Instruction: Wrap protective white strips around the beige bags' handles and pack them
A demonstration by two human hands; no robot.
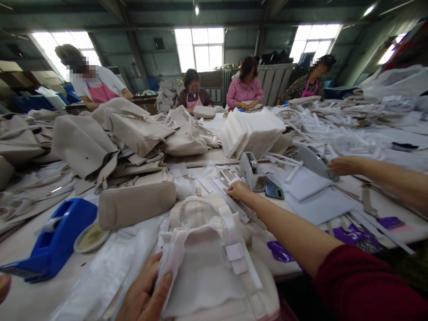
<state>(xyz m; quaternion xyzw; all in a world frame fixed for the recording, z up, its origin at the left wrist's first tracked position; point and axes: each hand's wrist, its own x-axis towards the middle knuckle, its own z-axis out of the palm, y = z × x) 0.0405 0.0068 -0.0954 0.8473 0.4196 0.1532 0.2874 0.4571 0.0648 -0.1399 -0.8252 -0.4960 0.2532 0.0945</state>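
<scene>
A beige handbag [214, 267] wrapped in white padding lies right in front of me, its handle bound with white strips. My left hand [145, 292] is closed on the left edge of the white padding [200, 272], thumb on top. My right hand [239, 191], on a dark red sleeved arm, reaches out over the bag. Its fingers are curled down onto a heap of white card strips [230, 180] beside a small grey tape dispenser [251, 171]. A dark phone [274, 189] lies just right of that hand.
A blue tape dispenser [53, 240] and a small dish [90, 237] sit at the left, with beige handbags [137, 200] piled behind. Another person's bare arm [347, 166] reaches in from the right over white sheets [310, 187]. Several people work at the far side.
</scene>
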